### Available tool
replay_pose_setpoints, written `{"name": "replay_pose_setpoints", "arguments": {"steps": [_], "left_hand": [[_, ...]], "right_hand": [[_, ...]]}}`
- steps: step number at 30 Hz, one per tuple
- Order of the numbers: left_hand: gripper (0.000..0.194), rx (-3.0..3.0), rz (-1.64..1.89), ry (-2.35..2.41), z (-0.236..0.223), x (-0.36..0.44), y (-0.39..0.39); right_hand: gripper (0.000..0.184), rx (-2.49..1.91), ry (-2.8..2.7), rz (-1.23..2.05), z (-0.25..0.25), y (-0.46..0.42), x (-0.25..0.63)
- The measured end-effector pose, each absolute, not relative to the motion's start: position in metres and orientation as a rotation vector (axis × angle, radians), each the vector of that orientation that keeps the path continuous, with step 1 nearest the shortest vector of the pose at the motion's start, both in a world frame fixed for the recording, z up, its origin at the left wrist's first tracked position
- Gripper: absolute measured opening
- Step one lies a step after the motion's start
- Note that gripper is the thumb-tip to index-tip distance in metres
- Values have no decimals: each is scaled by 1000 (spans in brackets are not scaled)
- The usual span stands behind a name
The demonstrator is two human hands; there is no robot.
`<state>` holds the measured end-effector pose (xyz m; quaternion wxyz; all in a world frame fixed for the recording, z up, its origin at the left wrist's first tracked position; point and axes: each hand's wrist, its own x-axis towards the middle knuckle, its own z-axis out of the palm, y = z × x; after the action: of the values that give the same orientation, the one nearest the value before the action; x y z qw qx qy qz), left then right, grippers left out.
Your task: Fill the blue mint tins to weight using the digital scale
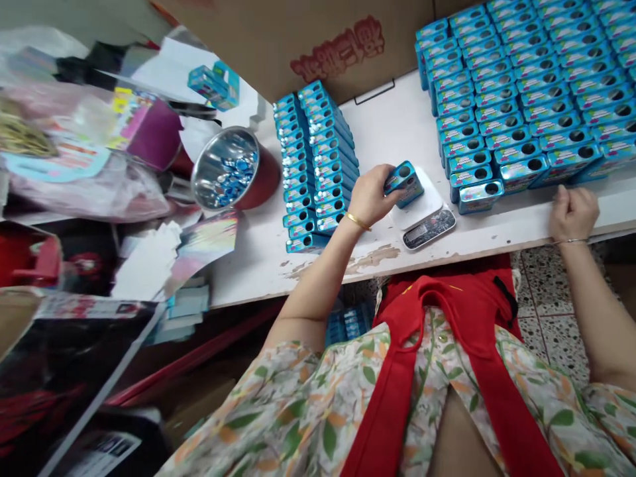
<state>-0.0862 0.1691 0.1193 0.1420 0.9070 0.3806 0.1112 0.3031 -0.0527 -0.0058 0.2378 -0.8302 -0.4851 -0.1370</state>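
Note:
My left hand (373, 193), wearing a gold bracelet, grips a small blue printed box (406, 183) by its end. That box is on or just over the white platform of a small digital scale (428, 225); I cannot tell whether it is fully resting there. My right hand (574, 213) is closed in a fist at the table's front edge, just in front of a large block of similar blue boxes (527, 99), each with a dark round hole. Left of the scale stand two rows of blue boxes (318, 159) with shiny round pieces on their ends.
A metal bowl (233, 169) of small blue foil-like pieces stands left of the rows. A cardboard box (342, 40) with red print backs the white table (368, 255). Plastic bags (84, 146), papers and packaging clutter the left side. Two blue boxes (214, 85) lie farther back.

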Motion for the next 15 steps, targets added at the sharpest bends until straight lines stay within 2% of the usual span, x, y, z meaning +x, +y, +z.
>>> {"name": "replay_pose_setpoints", "arguments": {"steps": [3, 5, 8, 10, 13, 15], "left_hand": [[55, 2607, 467, 1062, 116, -92, 159], [56, 2565, 604, 1119, 114, -103, 144], [44, 2400, 680, 1247, 100, -127, 115], [44, 2237, 664, 1315, 83, -141, 97], [56, 1923, 581, 1330, 63, -152, 79], [71, 1694, 528, 1346, 51, -154, 76]], "right_hand": [[38, -2206, -1369, -394, 2, -59, 290], [40, -2079, -1501, -288, 10, -63, 260], [35, -1906, -1652, 227, 19, -61, 196], [35, -1926, -1567, 495, 22, -54, 153], [31, -1889, -1350, 702, 34, -39, 110], [27, -1843, -1376, 584, 43, -29, 96]]}}
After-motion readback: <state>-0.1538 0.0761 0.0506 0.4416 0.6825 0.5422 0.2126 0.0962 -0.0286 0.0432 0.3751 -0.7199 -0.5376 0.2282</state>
